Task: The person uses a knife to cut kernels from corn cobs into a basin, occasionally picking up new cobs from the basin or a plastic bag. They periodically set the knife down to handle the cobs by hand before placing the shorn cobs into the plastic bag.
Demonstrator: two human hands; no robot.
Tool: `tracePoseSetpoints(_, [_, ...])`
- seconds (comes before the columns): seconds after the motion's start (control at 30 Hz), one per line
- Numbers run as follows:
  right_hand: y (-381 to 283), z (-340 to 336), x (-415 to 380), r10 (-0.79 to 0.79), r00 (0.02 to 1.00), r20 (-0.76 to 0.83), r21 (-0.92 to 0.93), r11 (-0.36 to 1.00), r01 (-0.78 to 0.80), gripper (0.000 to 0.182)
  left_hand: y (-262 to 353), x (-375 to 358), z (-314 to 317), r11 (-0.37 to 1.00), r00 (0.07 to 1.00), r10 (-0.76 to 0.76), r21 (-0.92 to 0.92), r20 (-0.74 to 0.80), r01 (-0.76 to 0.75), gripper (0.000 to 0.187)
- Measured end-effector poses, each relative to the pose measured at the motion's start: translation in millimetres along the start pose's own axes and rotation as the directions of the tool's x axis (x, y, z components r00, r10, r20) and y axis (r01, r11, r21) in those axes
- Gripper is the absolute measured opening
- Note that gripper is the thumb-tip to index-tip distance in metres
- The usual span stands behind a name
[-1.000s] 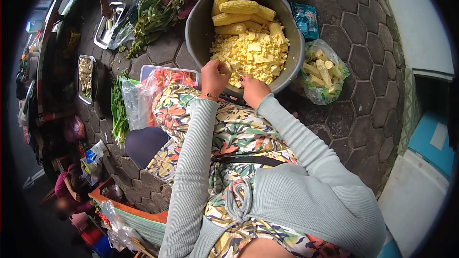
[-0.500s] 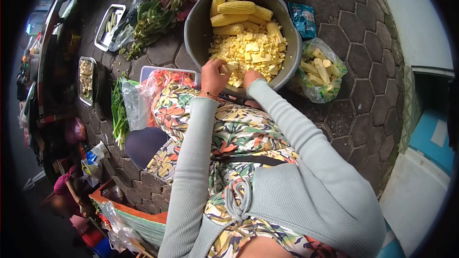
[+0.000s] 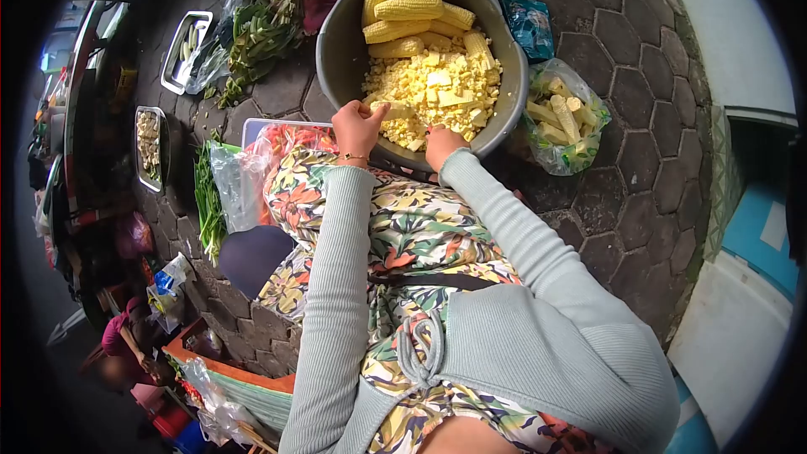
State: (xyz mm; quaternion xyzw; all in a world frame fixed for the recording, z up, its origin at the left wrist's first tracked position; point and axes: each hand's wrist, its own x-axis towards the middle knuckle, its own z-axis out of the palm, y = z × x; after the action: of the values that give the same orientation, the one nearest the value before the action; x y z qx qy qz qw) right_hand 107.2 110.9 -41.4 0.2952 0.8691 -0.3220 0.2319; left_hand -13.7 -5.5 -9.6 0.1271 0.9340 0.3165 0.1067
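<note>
Left hand (image 3: 356,128) is sitting at the near rim of the big grey basin (image 3: 336,42), grip curled shut around a pale cob piece (image 3: 388,108) that's poking out toward the pile. Right hand (image 3: 441,144) is resting on the rim just beside it, fingers dipping into the kernels, but I can't tell if that grip is holding anything or just closed on itself.

The basin is sitting on the paving right in front of the knees, holding a heap of cut corn kernels (image 3: 437,92), with whole yellow cobs (image 3: 412,10) lying stacked at the far side. To the right, touching the basin, a clear plastic bag (image 3: 565,122) is holding stripped cobs. A blue packet (image 3: 528,23) is lying behind that; there's printing on it but it's too small to read. Green husks (image 3: 252,42) are piling up on the left.
</note>
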Motion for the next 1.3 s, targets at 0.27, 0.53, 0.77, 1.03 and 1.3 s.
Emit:
tracePoseSetpoints(0.27, [-8, -9, 32, 0.098, 0.991, 0.089, -0.201, 0.976, -0.079, 0.028, 6, -4, 4, 0.938, 0.939, 0.343, -0.048, -0.032, -0.345, 0.028])
tracePoseSetpoints(0.53, [-3, -10, 41, 0.019, 0.992, 0.125, -0.276, 0.961, 0.016, 0.029, 2, -8, -3, 0.927, 0.922, 0.363, 0.049, 0.132, -0.372, 0.029])
tracePoseSetpoints(0.77, [19, -7, 12, -0.208, 0.978, 0.017, -0.121, 0.971, 0.208, 0.028, -2, -4, -2, 0.987, 0.987, 0.159, 0.021, -0.029, -0.159, 0.037])
tracePoseSetpoints(1.03, [-16, 2, 31, 0.168, 0.984, 0.051, -0.048, 0.985, -0.166, 0.028, 7, -5, 0, 0.978, 0.992, 0.116, 0.172, 0.043, -0.122, 0.043])
tracePoseSetpoints(1.3, [-5, -9, 38, -0.038, 0.989, 0.143, -0.253, 0.965, 0.074, 0.029, -5, -4, -1, 0.981, 0.984, 0.152, -0.135, 0.09, -0.139, 0.031])
